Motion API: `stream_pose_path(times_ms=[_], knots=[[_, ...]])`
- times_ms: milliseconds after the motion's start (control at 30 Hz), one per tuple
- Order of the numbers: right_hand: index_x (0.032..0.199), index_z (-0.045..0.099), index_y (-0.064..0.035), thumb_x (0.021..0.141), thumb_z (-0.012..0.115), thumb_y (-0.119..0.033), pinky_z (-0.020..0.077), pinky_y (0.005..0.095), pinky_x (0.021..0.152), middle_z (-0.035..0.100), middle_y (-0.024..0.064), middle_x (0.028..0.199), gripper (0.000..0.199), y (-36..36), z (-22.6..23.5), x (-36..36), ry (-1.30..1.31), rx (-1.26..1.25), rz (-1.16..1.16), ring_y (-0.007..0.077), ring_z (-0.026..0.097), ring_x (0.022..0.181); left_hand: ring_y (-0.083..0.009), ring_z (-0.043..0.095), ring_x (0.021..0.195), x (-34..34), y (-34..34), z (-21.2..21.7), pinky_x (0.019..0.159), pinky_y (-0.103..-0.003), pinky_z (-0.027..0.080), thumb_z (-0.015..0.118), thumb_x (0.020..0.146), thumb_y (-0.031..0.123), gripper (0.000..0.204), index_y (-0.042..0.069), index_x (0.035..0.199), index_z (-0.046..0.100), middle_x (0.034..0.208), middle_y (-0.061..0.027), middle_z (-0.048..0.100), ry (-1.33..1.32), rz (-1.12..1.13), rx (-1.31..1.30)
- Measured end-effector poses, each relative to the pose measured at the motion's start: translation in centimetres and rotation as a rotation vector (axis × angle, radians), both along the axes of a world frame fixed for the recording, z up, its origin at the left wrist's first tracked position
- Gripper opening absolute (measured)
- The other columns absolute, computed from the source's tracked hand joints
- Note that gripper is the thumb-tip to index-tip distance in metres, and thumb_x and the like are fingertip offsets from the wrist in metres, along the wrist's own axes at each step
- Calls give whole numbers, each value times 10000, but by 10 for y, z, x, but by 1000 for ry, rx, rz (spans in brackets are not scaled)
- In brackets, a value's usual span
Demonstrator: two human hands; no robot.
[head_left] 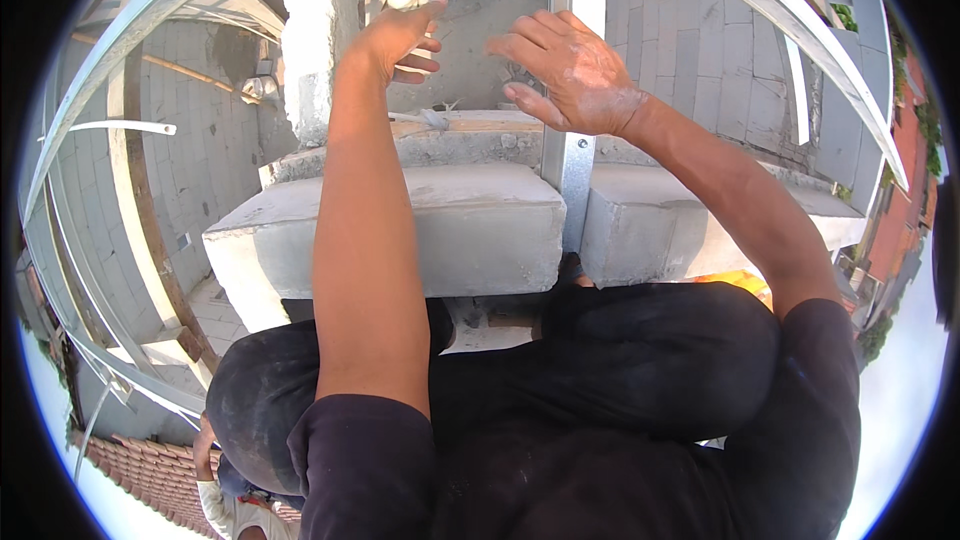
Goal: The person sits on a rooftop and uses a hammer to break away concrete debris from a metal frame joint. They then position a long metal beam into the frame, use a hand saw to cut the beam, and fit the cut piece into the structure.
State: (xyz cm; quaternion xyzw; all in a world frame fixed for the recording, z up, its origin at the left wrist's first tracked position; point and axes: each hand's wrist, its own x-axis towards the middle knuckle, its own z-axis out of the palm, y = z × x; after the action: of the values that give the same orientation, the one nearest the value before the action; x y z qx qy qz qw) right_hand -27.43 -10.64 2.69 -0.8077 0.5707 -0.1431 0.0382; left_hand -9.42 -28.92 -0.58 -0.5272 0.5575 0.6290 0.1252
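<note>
My left hand [398, 43] is raised beside the rough concrete post [318, 40], its fingers apart and nothing visible in it. Across from it, my right hand [572, 75] is open in front of the upright metal channel [578, 165], with pale dust on its back and wrist. Whether this hand touches the channel, I cannot tell. Both hands are above the grey concrete ledge [480, 230], which the channel splits from a second concrete block [650, 225] on the right.
Curved metal strips [815, 20] arch around the work spot. A long timber [140, 200] stands at the left. Below, a grey block floor [205, 80] spreads out. Another person [235, 510] is at the lower left, near a tiled roof [140, 475].
</note>
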Motion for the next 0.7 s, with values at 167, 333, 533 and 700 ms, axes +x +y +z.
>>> stream_pose_path(times_ms=[167, 333, 533, 700], knots=[[1256, 624, -89, 1023, 549, -412, 449, 421, 998, 624, 101, 1042, 405, -7, 10, 7, 22, 124, 1, 251, 594, 1002, -278, 722, 1050, -12, -2, 4, 843, -398, 605, 609, 965, 597, 757, -3, 1425, 577, 1318, -187, 673, 52, -35, -63], [1218, 650, -105, 1031, 565, -415, 458, 443, 1028, 662, 97, 1090, 372, 1, 15, -8, 29, -35, 65, 258, 618, 1073, -283, 690, 1102, -49, 20, -13, 842, -383, 594, 646, 979, 493, 672, -7, 1422, 574, 1291, -179, 677, 306, 129, 23], [1123, 699, -129, 1001, 600, -373, 501, 416, 976, 706, 54, 938, 290, -25, 139, 30, 40, 65, 64, 248, 668, 1011, -277, 669, 1064, -33, 25, -18, 826, -394, 584, 584, 1006, 363, 607, -26, 1465, 505, 1317, -182, 645, 328, 412, 72], [1221, 650, -138, 954, 601, -335, 475, 414, 927, 676, 82, 992, 336, 9, -4, 0, -100, -81, -78, 255, 635, 1015, -275, 653, 1026, -37, 27, -31, 812, -409, 575, 530, 1023, 257, 569, -41, 1501, 446, 1346, -185, 614, 228, 502, 27]])
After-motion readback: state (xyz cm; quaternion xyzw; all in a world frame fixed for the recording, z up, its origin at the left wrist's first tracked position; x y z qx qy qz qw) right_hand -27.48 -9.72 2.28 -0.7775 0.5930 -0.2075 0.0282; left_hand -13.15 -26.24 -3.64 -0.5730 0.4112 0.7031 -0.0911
